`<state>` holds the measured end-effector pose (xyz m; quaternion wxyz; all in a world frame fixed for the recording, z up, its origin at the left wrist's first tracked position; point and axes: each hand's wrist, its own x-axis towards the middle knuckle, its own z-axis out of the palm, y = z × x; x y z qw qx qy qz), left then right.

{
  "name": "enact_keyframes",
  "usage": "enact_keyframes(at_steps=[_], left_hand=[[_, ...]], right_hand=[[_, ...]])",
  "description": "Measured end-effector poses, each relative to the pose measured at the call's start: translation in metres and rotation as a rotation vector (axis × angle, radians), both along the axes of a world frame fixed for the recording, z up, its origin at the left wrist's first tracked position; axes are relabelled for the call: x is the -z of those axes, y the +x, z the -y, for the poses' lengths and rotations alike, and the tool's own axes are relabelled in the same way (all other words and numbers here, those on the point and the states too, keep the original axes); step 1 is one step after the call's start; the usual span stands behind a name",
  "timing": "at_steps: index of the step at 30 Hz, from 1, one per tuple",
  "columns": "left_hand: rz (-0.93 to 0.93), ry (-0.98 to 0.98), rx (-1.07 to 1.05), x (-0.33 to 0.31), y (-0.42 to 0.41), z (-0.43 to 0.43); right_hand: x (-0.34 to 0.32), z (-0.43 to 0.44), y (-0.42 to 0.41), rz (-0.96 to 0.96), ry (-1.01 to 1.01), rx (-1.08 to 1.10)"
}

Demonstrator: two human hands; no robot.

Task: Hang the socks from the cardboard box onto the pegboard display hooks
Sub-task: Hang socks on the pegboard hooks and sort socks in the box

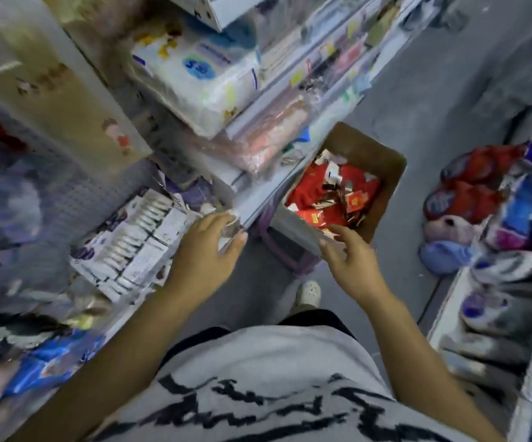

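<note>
A brown cardboard box (382,161) stands on the floor against the shelf base, full of red sock packs (328,193) with card labels. My left hand (207,250) is at the shelf edge, with finger and thumb curled round a small clear-wrapped item (231,226) that is too blurred to name. My right hand (351,260) hovers with relaxed fingers over the box's near flap (303,231) and holds nothing. To the left, the grey pegboard (76,199) carries hanging white and purple sock packs (130,244).
Shelves with wrapped goods (201,74) rise above the box. Across the grey aisle floor (418,106), slippers (462,199) and more goods line a low rack on the right. A purple stool frame (280,250) sits beside the box. My white shoe (309,291) is below.
</note>
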<state>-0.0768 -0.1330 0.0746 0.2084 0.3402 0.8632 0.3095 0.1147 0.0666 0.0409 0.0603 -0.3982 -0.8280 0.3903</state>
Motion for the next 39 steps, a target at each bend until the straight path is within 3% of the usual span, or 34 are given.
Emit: enact_keyframes(at_steps=[8,16,21,27,30,34,39], left_hand=[[0.103,-0.113,-0.095,0.058,0.024,-0.11],[0.289,-0.217,-0.31,0.119,0.014,-0.22],[0.411,-0.235,-0.475,0.159,0.006,-0.242],[0.34,-0.128,-0.555,0.186,0.002,-0.239],[0.301,-0.111,-0.551,0.191,0.002,-0.236],[0.304,-0.117,-0.545,0.189,0.003,-0.242],[0.084,-0.034,-0.457,0.17,0.005,-0.25]], right_hand=[[0.035,-0.113,0.049,0.142,-0.129,-0.001],[0.092,-0.25,-0.008,0.307,-0.141,-0.261],[0.148,-0.305,-0.058,0.427,-0.141,-0.377],[0.205,-0.334,-0.088,0.673,-0.061,-0.578],[0.219,-0.341,-0.091,0.712,0.004,-0.56],[0.212,-0.343,-0.092,0.612,-0.042,-0.453],[0.162,-0.325,-0.087,0.149,-0.353,-0.179]])
